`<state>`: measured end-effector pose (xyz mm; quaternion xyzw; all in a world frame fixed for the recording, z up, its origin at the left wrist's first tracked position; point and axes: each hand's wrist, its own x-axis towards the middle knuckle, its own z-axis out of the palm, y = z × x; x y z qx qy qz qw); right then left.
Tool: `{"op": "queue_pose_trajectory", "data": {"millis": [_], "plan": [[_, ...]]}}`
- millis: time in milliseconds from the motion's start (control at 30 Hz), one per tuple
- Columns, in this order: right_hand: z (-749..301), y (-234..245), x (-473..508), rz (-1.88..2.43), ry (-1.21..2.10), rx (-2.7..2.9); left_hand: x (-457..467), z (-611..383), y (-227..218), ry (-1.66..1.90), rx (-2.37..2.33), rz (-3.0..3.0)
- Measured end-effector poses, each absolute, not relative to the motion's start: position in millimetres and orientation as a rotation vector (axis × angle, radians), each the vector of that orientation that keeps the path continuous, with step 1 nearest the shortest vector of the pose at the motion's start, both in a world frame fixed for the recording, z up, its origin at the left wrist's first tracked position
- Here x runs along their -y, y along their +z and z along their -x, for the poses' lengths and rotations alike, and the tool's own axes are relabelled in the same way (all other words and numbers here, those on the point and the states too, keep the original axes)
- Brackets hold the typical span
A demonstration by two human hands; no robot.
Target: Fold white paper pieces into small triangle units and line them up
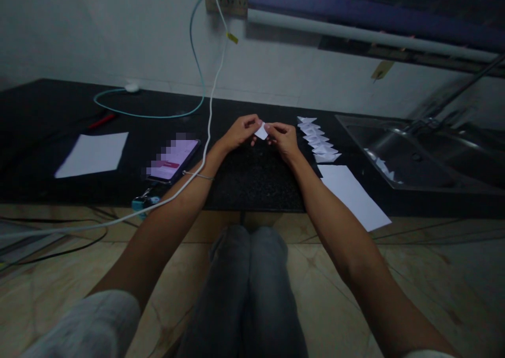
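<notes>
Head view: both hands meet over the middle of the dark counter. The left hand and the right hand each pinch one edge of a small folded paper piece, held just above the counter surface, between the fingertips.

At about two o'clock from the hands, near them, lies a row of finished folded pieces, overlapping one another. At four o'clock, a plain white sheet hangs partly over the counter's front edge. At eight o'clock sits a phone with a lit screen, and a white cable runs close past the left wrist. Another sheet lies well apart at nine o'clock. A sink opens at three o'clock.

Likely risks: the light is dim, so a crease could go crooked. A sweep of the right forearm might scatter the row or tip the overhanging sheet to the floor. The left wrist could snag the cable and drag the phone.
</notes>
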<state>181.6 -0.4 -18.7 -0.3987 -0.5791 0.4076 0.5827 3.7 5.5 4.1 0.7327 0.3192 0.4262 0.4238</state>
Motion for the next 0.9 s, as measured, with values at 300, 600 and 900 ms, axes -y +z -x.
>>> {"op": "queue_pose_trajectory", "data": {"millis": [300,600,900], "plan": [[-187.6,-19.0,-6.9,0.890,0.930,1.087,-10.1,-7.7,3.3,1.182,-0.875,-1.794],[-183.7,-21.4,-5.8,0.907,0.858,1.248,-5.0,-10.0,2.3,0.869,-0.740,-1.807],[-185.4,-17.2,-3.7,0.858,0.906,1.236,-2.8,-10.3,8.0,0.994,-0.798,-1.761]]}}
